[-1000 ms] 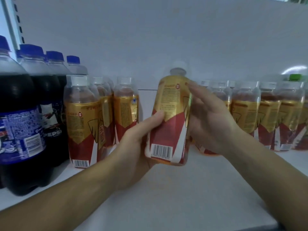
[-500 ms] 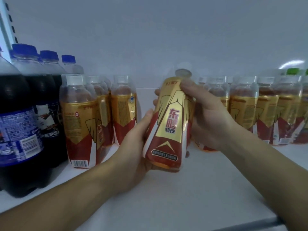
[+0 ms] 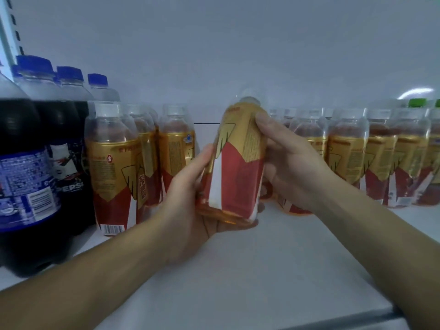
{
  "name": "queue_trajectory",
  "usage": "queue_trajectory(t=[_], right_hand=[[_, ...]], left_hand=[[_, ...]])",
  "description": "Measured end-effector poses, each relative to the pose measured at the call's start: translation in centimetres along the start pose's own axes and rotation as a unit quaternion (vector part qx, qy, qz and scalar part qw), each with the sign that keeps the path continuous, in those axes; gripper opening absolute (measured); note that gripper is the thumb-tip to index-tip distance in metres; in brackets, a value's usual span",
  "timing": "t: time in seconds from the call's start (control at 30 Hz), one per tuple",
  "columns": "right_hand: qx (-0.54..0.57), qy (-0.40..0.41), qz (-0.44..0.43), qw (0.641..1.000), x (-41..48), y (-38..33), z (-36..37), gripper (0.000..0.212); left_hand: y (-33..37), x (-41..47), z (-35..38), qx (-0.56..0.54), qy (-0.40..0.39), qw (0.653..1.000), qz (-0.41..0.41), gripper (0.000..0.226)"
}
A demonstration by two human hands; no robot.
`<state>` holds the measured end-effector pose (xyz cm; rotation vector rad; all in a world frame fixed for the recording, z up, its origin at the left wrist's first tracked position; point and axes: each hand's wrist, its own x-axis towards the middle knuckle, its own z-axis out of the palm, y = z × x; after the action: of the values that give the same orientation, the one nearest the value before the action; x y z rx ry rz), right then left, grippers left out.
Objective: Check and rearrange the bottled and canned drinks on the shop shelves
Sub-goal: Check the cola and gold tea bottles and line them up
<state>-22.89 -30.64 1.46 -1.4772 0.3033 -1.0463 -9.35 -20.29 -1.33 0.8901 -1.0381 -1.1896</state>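
A plastic drink bottle with a gold and red label (image 3: 235,167) is held slightly tilted above the white shelf (image 3: 273,270), in the middle of the view. My left hand (image 3: 190,206) cups its base from below, thumb pressed on the label's left side. My right hand (image 3: 292,163) grips its upper right side, fingers curled round the gold part. Its clear cap points up and away from me.
Matching gold and red bottles stand in rows on the left (image 3: 114,167) and on the right (image 3: 371,158). Large dark cola bottles with blue caps (image 3: 26,167) crowd the far left. A green cap (image 3: 417,102) shows at the far right. The shelf's front edge (image 3: 345,320) runs bottom right.
The bottle has been turned in my hands: first the barcode side faced me, then the front label, now a white stripe and the text panel. Both hands have kept hold of it.
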Motion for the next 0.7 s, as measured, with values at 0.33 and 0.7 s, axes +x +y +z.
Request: queue_trajectory(t=[0.33,0.7], right_hand=[[-0.007,-0.004,-0.016,1.000,-0.3,0.0,1.1,0.060],[-0.050,0.028,-0.026,0.998,-0.4,0.3,0.9,0.067]], left_hand=[[-1.0,-0.1,0.4,-0.011,0.043,0.998,0.047,0.064],[-0.8,0.1,0.8,0.053,0.051,0.996,0.052,0.044]])
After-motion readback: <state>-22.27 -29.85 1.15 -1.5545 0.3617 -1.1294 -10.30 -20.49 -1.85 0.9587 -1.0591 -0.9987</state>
